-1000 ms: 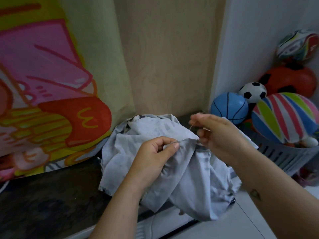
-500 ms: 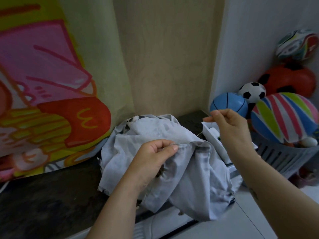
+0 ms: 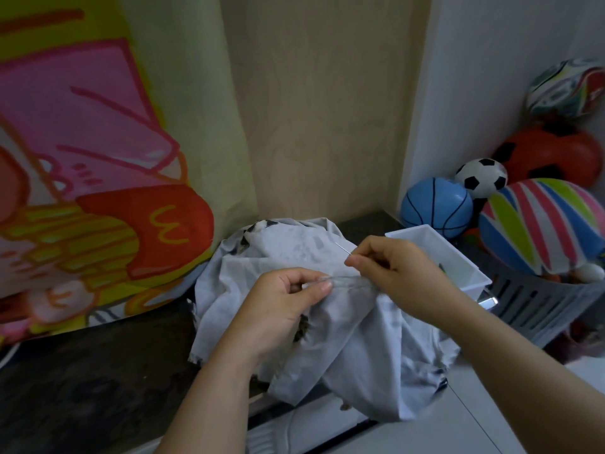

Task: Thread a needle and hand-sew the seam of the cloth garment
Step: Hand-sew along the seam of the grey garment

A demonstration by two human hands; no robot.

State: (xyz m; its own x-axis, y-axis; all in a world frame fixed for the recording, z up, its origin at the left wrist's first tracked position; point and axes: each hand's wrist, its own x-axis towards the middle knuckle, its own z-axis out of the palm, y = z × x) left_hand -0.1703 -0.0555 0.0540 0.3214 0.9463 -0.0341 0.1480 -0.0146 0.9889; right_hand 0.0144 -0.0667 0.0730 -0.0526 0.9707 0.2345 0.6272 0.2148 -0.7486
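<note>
A pale grey cloth garment (image 3: 343, 348) lies bunched on the dark counter (image 3: 82, 381) and hangs over its front edge. My left hand (image 3: 288, 303) pinches a raised fold of the seam between thumb and fingers. Just right of it, my right hand (image 3: 393, 270) pinches a thin silver needle (image 3: 343, 249), whose tip points up and to the left above the seam. The thread is too fine to make out.
A small white tray (image 3: 458, 257) sits behind my right hand at the counter's right end. A grey slatted basket (image 3: 537, 299) full of several coloured balls stands to the right. A bright cartoon-printed cloth (image 3: 82, 175) hangs at the left.
My right hand drew away to the upper right half a second ago and has now come back down to the seam beside my left hand, needle in its fingers. The left hand kept its hold.
</note>
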